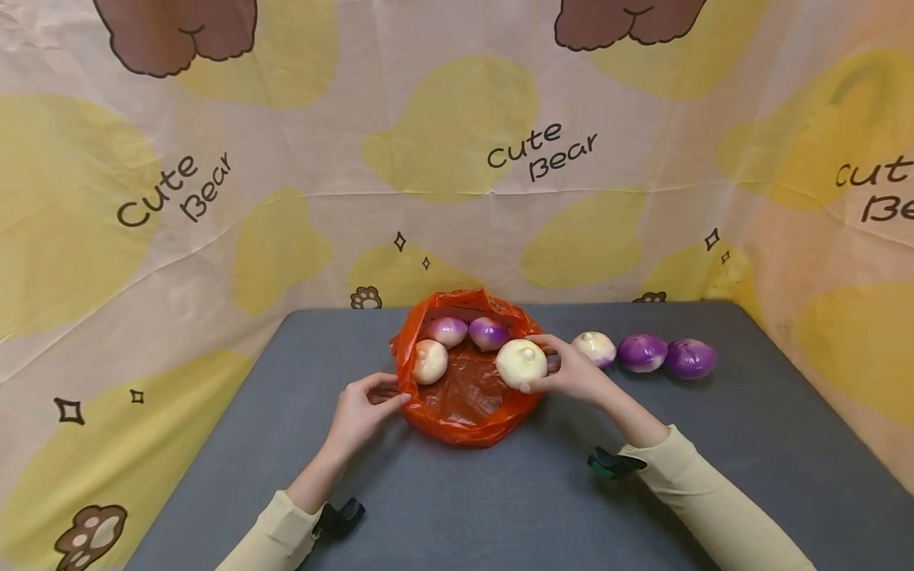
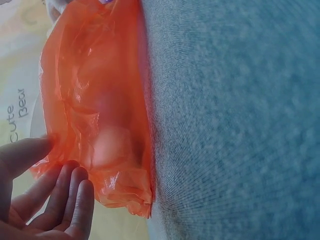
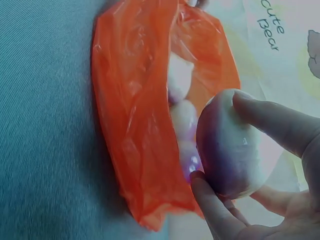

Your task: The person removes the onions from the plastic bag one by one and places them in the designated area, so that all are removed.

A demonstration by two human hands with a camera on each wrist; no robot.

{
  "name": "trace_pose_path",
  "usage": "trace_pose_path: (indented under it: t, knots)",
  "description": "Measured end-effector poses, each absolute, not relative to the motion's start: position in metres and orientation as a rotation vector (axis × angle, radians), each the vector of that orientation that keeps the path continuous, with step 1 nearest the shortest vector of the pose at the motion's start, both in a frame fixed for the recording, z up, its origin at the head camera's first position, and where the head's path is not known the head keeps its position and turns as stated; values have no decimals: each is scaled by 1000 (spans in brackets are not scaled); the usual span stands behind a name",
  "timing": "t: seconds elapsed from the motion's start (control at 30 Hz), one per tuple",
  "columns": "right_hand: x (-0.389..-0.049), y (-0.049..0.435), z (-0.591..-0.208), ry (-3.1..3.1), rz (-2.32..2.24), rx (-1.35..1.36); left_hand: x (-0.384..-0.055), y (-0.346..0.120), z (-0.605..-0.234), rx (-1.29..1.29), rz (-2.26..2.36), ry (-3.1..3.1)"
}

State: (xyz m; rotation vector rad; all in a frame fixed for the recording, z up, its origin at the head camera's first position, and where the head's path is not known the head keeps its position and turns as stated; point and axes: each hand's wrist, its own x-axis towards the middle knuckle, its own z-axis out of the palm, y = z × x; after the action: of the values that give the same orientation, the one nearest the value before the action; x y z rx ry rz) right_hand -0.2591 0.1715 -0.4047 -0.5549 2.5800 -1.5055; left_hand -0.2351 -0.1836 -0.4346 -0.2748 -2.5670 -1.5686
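Observation:
An orange-red plastic bag [image 1: 467, 434] sits with its mouth spread wide on the grey table. My left hand [image 1: 362, 411] pinches the left side of its rim between thumb and fingers. Over the bag's right rim, my right hand [image 1: 574, 374] holds a pale onion [image 1: 521, 364]; in the right wrist view this onion shows a purple side. Inside the bag lie three more onions: a pale one [image 1: 431, 362] at the left and two purple-and-white ones, one onion [image 1: 447, 331] beside the other [image 1: 489, 334]. Through the film in the left wrist view, a pale shape [image 2: 111, 146] shows.
To the right of the bag, three onions stand in a row on the table [image 1: 464, 507]: a pale-topped onion [image 1: 595, 349], a purple onion [image 1: 643, 353] and another purple onion [image 1: 690, 359]. A printed cloth [image 1: 443, 238] hangs behind the table and along its sides.

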Motion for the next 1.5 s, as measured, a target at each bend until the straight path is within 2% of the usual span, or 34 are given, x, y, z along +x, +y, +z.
trace_pose_path:
  t: [0.87, 1.5]
  knots:
    - [-235, 226, -397, 2727, -1418, -444, -233, -184, -434, -283, -1568, -2556]
    - [-220, 261, -417, 2773, -1292, -385, -237, -181, -433, -304, -1576, -2556]
